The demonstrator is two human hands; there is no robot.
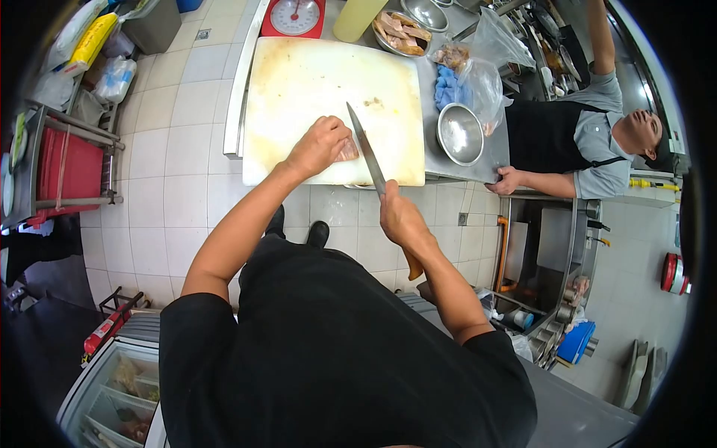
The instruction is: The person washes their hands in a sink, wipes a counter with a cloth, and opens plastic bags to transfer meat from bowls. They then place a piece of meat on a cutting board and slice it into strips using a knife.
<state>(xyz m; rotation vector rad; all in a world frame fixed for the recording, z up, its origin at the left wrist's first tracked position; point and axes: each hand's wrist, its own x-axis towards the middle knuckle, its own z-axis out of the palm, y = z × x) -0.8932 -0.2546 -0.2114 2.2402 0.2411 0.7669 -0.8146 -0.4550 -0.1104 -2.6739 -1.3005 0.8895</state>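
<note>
My left hand (321, 147) is closed on a small pale-pink piece of meat (348, 151), pressing it to the white cutting board (299, 82) near its front edge. In my right hand (404, 218) is a long knife (364, 140), its blade slanting up and left over the board, just right of the meat. The wooden handle end sticks out below that hand. Small scraps (373, 102) lie on the board beyond the blade. My left fingers hide part of the meat.
A steel bowl (459, 134), a blue cloth (449, 88) and a clear plastic bag (482, 89) sit right of the board. Behind it stand a red scale (293, 16) and a bowl of meat pieces (403, 33). A co-worker (553, 134) stands at the right, one hand on the counter edge.
</note>
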